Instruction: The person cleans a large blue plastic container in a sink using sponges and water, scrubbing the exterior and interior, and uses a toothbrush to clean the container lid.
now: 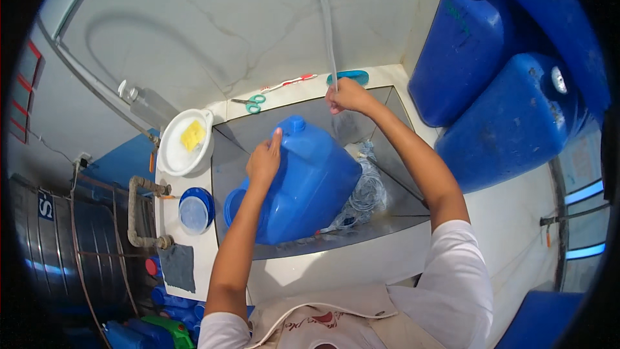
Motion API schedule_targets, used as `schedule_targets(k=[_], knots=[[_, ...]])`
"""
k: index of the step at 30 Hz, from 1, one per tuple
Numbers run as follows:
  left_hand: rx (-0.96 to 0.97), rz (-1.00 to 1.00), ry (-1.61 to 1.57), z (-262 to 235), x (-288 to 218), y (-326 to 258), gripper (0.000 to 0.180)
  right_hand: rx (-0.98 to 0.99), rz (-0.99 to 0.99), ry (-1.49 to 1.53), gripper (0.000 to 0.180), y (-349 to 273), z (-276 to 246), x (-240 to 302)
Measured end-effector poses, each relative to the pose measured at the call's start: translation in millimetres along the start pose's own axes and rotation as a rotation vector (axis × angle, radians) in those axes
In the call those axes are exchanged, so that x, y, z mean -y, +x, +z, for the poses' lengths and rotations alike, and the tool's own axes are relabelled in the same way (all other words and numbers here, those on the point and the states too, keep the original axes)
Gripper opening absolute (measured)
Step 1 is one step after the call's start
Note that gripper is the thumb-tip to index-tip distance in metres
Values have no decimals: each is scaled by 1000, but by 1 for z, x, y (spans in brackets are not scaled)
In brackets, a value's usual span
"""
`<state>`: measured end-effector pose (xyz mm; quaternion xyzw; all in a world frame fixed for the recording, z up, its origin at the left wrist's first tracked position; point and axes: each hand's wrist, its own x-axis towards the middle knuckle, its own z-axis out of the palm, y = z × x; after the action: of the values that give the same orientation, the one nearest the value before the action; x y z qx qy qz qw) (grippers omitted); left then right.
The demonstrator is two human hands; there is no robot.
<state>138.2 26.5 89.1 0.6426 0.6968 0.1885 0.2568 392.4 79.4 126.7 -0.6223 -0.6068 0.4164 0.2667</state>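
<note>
A blue plastic water jug [310, 181] lies tilted in a grey sink [403, 201], with a small cap [296, 123] at its top and a wide round opening or lid at its left side. My left hand [263, 163] grips the jug beside that cap, thumb upward. Above the sink's far edge, my right hand [349, 97] is closed around a clear hose [327, 19] that hangs down from overhead. The hose's lower end is hidden by the hand. Behind the jug, a whitish net-like bundle [368, 194] lies on the sink bottom.
On the left ledge are a white basin [187, 163] with a yellow sponge [192, 136], round lids [194, 213] and a dark cloth [177, 267]. Green-handled scissors [253, 103], a toothbrush [289, 82] and a teal brush [356, 77] line the back ledge. Large blue jugs [504, 126] stand right.
</note>
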Motion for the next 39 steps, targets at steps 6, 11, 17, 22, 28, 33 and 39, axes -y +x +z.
schedule_targets(k=[6,11,17,22,28,33,39], knots=[[366,27,-590,24,-47,28,40,92,82,395,18,-36,-20,47],[499,122,-752,36,-72,40,28,96,120,528,14,-38,-25,79],[83,-164,-957,62,-74,35,45,3,105,633,18,-41,-29,68],[-130,-435,-1292,56,-21,57,56,178,-110,-521,39,-54,18,92],[-142,-479,-1352,40,-14,4,62,-429,-367,-1148,68,-84,132,54],[694,-33,-1581,-41,-29,-86,58,-544,-300,-1156,70,-77,62,-2],[-297,59,-1591,-157,198,-46,9,-771,-734,-897,61,-80,70,97]])
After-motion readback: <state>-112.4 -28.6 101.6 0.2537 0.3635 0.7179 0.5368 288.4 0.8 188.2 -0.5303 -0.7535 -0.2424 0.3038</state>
